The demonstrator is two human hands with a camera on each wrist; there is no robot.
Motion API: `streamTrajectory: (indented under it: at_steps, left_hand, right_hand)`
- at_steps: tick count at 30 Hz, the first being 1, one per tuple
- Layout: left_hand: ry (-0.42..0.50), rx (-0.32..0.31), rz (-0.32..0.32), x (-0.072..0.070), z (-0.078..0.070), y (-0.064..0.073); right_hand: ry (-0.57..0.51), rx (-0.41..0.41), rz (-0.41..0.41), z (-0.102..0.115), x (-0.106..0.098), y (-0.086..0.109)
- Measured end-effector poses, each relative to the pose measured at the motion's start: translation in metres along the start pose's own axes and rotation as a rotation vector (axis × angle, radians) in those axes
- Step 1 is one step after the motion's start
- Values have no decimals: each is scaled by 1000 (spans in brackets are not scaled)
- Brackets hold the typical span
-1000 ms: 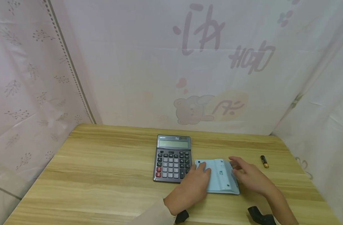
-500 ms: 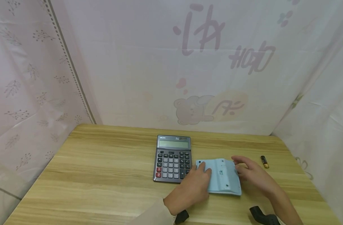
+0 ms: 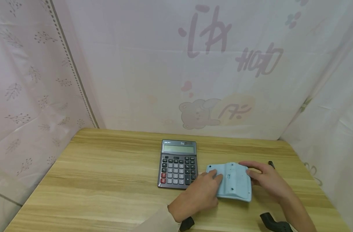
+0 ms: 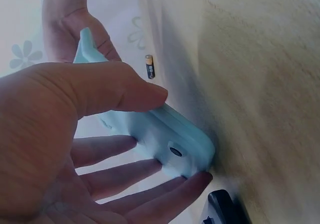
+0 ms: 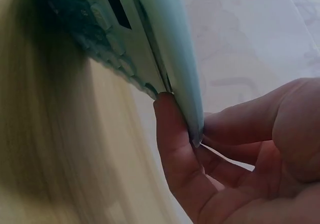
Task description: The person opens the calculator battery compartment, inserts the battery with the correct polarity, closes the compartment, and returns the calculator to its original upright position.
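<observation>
A light-blue calculator [image 3: 229, 180] is back side up on the right half of the table, its right end tilted up. Round its left end goes my left hand [image 3: 198, 193], thumb along the near edge and fingertips on the back, as the left wrist view shows. My right hand [image 3: 269, 180] pinches the raised end between thumb and fingers. On the underside, keys [image 5: 102, 24] show in the right wrist view. A grey calculator [image 3: 176, 164] lies face up to the left, its lower right corner behind my left hand.
A small black-and-gold battery [image 4: 150, 67] lies beyond my right hand, partly hidden by it in the head view. The wooden table [image 3: 106, 167] ends at light patterned curtains [image 3: 135, 80] at the back and sides.
The light-blue calculator has shifted a little right and its right end has risen. My right hand has moved right with that end; my left hand follows slightly.
</observation>
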State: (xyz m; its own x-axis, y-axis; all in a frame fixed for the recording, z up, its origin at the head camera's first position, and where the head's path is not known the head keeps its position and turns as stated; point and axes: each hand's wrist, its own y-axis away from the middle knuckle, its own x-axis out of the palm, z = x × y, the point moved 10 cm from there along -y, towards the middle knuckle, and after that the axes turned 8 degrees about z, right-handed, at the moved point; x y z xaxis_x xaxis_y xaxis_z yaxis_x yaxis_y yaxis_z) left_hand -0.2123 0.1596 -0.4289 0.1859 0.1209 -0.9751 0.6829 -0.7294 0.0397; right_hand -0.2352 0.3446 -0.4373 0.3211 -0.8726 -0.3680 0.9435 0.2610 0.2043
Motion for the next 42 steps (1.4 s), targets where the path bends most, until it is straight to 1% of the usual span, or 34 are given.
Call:
streamTrajectory:
  at_steps: [2, 4, 7, 10, 15, 18, 20, 23, 29, 33, 37, 39, 42]
  left_hand:
    - [0, 14, -13, -1, -1, 0]
    - [-2, 26, -33, -3, -2, 1]
    - [4, 48, -76, -7, -4, 2]
    - [33, 78, -123, -13, -7, 4]
    - [44, 127, -178, -20, -12, 7]
    - [13, 141, -207, -23, -15, 9]
    - [2, 146, -220, -25, -16, 10]
    - [9, 140, -209, -26, -16, 10]
    - [57, 119, -126, -18, -14, 6]
    - [57, 124, -124, -17, -14, 6]
    - [64, 145, -146, -20, -15, 8]
    - [97, 154, -155, -23, -14, 9]
    - [179, 162, -169, -26, -12, 10]
  right_hand:
    - [-31, 12, -22, -1, -3, 1]
    - [-39, 12, -35, -1, -6, 2]
    - [-67, 18, -66, -2, -11, 4]
    - [-85, 20, -120, -2, -18, 6]
    - [-81, -24, -212, 7, -28, 12]
    - [-93, -48, -237, 14, -29, 14]
    - [-107, -49, -247, 16, -29, 15]
    - [-123, -35, -254, 17, -28, 17]
    - [-217, -8, -242, 13, -28, 19]
    - [-238, -24, -231, 15, -27, 20]
    - [-198, -67, -226, 23, -28, 22]
    - [-155, -83, -231, 28, -29, 23]
    - [-78, -83, -240, 32, -29, 24]
